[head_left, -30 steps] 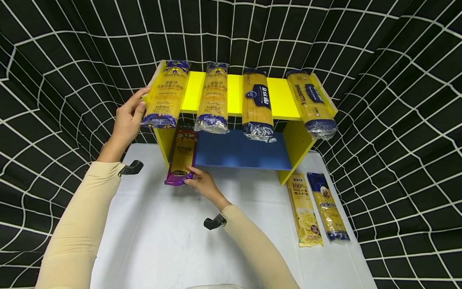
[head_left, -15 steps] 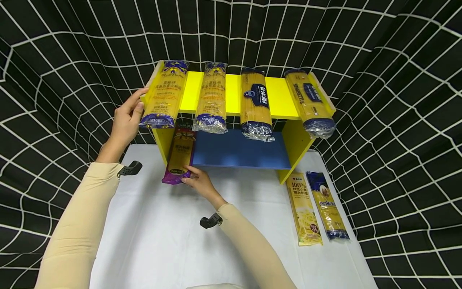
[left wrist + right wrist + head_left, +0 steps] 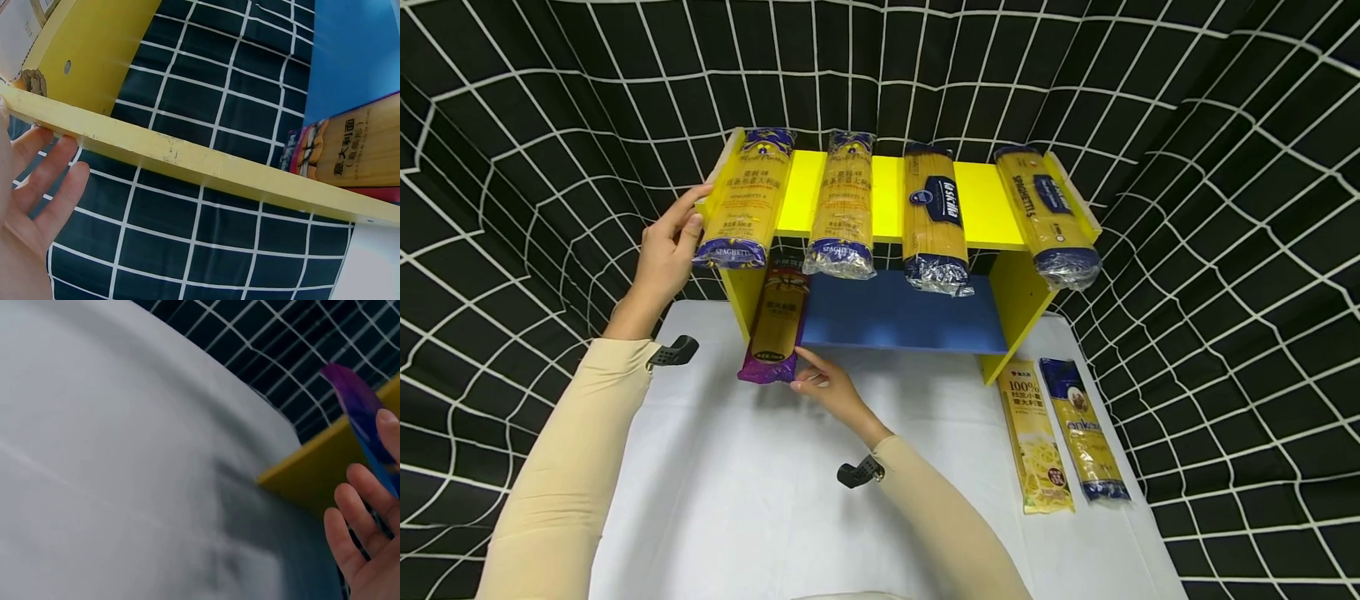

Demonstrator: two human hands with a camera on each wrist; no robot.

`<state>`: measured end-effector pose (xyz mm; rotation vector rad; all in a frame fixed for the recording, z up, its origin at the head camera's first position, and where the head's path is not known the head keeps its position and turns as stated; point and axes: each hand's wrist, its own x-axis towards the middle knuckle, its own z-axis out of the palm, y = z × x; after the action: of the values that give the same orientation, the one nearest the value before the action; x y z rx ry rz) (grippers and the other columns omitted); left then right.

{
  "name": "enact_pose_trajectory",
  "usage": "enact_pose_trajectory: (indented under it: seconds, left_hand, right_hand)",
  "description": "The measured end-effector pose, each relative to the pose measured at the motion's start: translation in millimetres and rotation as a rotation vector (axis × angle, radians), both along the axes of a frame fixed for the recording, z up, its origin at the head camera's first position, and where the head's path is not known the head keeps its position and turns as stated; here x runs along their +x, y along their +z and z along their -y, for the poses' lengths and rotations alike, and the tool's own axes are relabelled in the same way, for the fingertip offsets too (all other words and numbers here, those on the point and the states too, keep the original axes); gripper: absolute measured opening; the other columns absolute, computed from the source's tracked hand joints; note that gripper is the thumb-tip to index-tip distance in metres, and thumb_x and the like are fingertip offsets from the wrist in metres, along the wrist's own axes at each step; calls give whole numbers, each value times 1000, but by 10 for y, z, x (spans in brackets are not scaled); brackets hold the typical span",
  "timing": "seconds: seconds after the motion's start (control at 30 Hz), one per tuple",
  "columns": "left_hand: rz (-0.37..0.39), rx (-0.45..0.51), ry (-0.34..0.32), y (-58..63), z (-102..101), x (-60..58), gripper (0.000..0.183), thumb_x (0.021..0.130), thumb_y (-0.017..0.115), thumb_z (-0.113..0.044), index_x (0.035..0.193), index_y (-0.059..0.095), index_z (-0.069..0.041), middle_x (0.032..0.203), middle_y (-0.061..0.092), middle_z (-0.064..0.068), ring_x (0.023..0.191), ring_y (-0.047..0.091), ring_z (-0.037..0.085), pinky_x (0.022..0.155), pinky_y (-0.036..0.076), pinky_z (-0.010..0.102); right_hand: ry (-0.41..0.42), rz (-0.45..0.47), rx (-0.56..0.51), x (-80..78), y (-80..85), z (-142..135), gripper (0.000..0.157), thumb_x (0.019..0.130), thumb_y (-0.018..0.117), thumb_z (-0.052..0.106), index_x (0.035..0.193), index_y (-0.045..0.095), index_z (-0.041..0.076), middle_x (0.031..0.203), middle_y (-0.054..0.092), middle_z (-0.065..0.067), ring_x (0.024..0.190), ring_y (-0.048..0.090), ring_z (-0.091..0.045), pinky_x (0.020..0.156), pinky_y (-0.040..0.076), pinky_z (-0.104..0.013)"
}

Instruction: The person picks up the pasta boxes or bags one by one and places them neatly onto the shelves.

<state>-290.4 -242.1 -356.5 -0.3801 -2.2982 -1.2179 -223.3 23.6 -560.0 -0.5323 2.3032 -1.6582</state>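
Note:
A purple-edged spaghetti packet lies on the left of the blue lower board, its purple end jutting past the front edge. My right hand is at the packet's right front edge, index fingertip and thumb beside it. In the right wrist view, the hand's fingers are spread and loosely bent near the packet's purple end. My left hand touches the yellow shelf's top left corner. The left wrist view has its fingers fairly straight against the side panel; its thumb is mostly out of view.
Several spaghetti packets lie on the yellow top board, their ends overhanging the front. On the white table, right of the shelf, lie a yellow noodle packet and a blue-ended pasta packet. Black gridded cloth surrounds the table.
My right hand has slid off the packet's front face to its right edge, moving slightly right. The packet stays nearly in place. The left hand keeps its place at the shelf corner.

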Motion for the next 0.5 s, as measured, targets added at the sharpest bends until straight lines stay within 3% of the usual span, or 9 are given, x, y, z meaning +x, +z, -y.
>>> enact_pose_trajectory:
  seconds: [0.07, 0.23, 0.33, 0.43, 0.5]
  left_hand:
    - [-6, 1, 7, 9, 6, 4, 40, 105, 45, -28, 144, 50, -35, 113, 68, 19, 62, 44, 7, 52, 34, 16]
    - [-6, -3, -1, 15, 12, -4, 40, 105, 45, -29, 144, 50, -36, 113, 68, 19, 64, 46, 5, 53, 35, 15]
    - [-7, -4, 4, 8, 17, -3, 40, 105, 46, -29, 144, 50, -36, 111, 68, 18, 63, 45, 6, 53, 35, 15]
    - [-6, -4, 6, -2, 22, 2, 40, 105, 46, -28, 144, 50, -36, 111, 68, 19, 62, 44, 7, 52, 34, 15]
    - [-3, -5, 7, -7, 24, 2, 40, 105, 46, -28, 145, 49, -37, 110, 68, 19, 62, 44, 7, 52, 34, 15]
  right_hand:
    - [-9, 23, -36, 14, -10, -146, 64, 94, 68, 24, 152, 40, 31, 117, 69, -14, 101, 66, -19, 93, 55, -35]
    - [6, 85, -132, 82, -37, -718, 57, 95, 65, 14, 149, 45, 13, 122, 64, -27, 94, 67, -6, 88, 57, -48]
    - [50, 131, -118, 186, -43, -1188, 53, 97, 63, 15, 148, 47, 9, 126, 62, -30, 98, 68, -6, 89, 57, -45]
    - [103, 190, -69, 318, -32, -1705, 52, 98, 61, 17, 147, 47, 9, 132, 59, -31, 108, 68, -13, 92, 55, -38]
    - [131, 220, -28, 407, -17, -2053, 51, 98, 59, 16, 147, 47, 9, 135, 56, -32, 114, 65, -17, 95, 54, -40]
